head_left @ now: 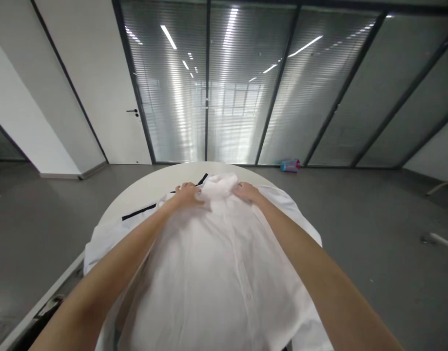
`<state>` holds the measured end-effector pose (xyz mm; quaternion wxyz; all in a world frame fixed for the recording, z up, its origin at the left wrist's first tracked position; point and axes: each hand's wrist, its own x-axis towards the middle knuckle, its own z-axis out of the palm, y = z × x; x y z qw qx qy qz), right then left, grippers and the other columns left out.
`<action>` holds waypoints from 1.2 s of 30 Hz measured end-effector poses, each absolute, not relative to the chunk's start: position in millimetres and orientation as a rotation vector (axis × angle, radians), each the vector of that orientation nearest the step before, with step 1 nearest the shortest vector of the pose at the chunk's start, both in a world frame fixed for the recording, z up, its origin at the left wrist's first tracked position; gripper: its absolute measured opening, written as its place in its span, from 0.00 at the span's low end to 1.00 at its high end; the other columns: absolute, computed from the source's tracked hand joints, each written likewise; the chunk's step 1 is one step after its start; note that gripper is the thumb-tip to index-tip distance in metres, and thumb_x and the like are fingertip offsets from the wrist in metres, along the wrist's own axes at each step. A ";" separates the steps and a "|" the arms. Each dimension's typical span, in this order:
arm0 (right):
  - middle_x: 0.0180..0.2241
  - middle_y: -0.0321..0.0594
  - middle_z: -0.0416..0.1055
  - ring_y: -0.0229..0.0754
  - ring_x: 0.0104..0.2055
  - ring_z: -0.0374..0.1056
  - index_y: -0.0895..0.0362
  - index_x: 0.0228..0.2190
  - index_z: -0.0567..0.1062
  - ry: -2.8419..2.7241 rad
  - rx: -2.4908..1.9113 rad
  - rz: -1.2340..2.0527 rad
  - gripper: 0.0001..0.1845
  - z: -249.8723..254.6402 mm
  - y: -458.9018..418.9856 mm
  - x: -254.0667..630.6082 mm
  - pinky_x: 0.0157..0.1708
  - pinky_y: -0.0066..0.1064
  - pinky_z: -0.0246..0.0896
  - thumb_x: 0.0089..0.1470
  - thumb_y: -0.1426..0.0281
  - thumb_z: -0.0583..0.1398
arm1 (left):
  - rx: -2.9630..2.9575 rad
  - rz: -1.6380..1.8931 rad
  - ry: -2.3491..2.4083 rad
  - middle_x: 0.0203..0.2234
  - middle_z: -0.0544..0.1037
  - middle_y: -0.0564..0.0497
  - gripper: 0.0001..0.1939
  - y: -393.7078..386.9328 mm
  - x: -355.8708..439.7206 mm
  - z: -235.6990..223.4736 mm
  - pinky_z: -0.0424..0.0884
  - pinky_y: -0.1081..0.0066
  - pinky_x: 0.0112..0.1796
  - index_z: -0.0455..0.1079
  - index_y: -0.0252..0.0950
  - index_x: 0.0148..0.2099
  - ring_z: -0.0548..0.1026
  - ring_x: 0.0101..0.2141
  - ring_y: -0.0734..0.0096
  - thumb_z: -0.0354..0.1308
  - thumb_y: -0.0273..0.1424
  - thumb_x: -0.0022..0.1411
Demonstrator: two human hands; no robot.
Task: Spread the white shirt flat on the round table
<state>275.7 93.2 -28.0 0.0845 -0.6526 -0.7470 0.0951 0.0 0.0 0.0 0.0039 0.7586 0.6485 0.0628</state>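
Observation:
A white button-up shirt (216, 263) lies spread over a white table (150, 187), its collar end at the far side. My left hand (187, 194) rests on the shirt's far left shoulder area, fingers curled into the bunched cloth near the collar (221, 186). On the right of the collar my right hand (247, 192) presses down on the cloth, fingers curled. Both forearms reach out over the shirt. A dark strip (139, 212) shows on the table at the shirt's left edge.
Grey floor surrounds the table. Beyond it stands a glass wall with blinds and dark frames, and a white door (110, 97) at the left. A small blue and pink object (290, 165) lies on the floor by the glass. Pale rods lie on the floor at right.

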 end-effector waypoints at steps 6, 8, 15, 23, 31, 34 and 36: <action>0.55 0.51 0.72 0.51 0.57 0.68 0.56 0.53 0.70 -2.101 -1.956 0.272 0.27 -28.2 104.6 273.6 0.51 0.36 0.62 0.69 0.53 0.43 | 2.143 0.300 2.179 0.47 0.79 0.40 0.19 53.2 25.8 -18.7 0.71 0.60 0.46 0.69 0.37 0.54 0.77 0.49 0.53 0.42 0.39 0.74; 0.54 0.52 0.73 0.53 0.56 0.69 0.55 0.53 0.70 -2.052 -2.007 0.248 0.27 -32.5 106.1 270.5 0.50 0.40 0.63 0.70 0.54 0.41 | 2.112 0.346 2.247 0.48 0.78 0.39 0.19 66.1 27.3 -24.1 0.71 0.60 0.45 0.66 0.38 0.57 0.77 0.49 0.52 0.39 0.38 0.75; 0.52 0.52 0.72 0.54 0.53 0.69 0.54 0.54 0.67 -2.057 -2.043 0.145 0.19 -35.7 91.4 264.8 0.49 0.44 0.63 0.66 0.60 0.53 | 2.182 0.411 2.272 0.46 0.79 0.39 0.19 70.8 38.8 -56.3 0.70 0.59 0.45 0.64 0.38 0.59 0.78 0.47 0.51 0.38 0.38 0.75; 0.30 0.36 0.73 0.41 0.32 0.68 0.53 0.29 0.69 -2.136 -1.769 -0.067 0.11 1.9 -51.6 381.4 0.32 0.31 0.58 0.60 0.61 0.59 | 2.257 0.479 2.296 0.44 0.80 0.38 0.20 69.5 38.4 -69.5 0.71 0.60 0.41 0.65 0.36 0.56 0.79 0.44 0.49 0.39 0.39 0.75; 0.27 0.36 0.71 0.43 0.27 0.69 0.49 0.26 0.67 -1.963 -1.755 0.086 0.18 -84.1 -238.4 424.7 0.27 0.35 0.65 0.58 0.51 0.60 | 2.232 0.470 2.348 0.45 0.80 0.37 0.21 70.8 41.7 -71.5 0.71 0.60 0.42 0.66 0.36 0.56 0.79 0.45 0.47 0.39 0.40 0.74; 0.33 0.40 0.74 0.49 0.32 0.73 0.43 0.32 0.71 -1.708 -1.797 0.112 0.11 -107.5 -257.4 417.5 0.30 0.42 0.71 0.59 0.51 0.57 | 2.225 0.455 2.359 0.45 0.80 0.37 0.21 68.4 43.2 -69.0 0.71 0.60 0.42 0.66 0.36 0.56 0.79 0.45 0.46 0.39 0.41 0.73; 0.35 0.41 0.76 0.52 0.34 0.74 0.40 0.35 0.72 -1.626 -1.769 0.178 0.08 -113.7 -259.9 417.5 0.33 0.46 0.73 0.59 0.53 0.56 | 2.214 0.434 2.368 0.45 0.80 0.37 0.22 66.9 43.9 -67.2 0.71 0.60 0.42 0.66 0.36 0.57 0.79 0.45 0.47 0.39 0.41 0.73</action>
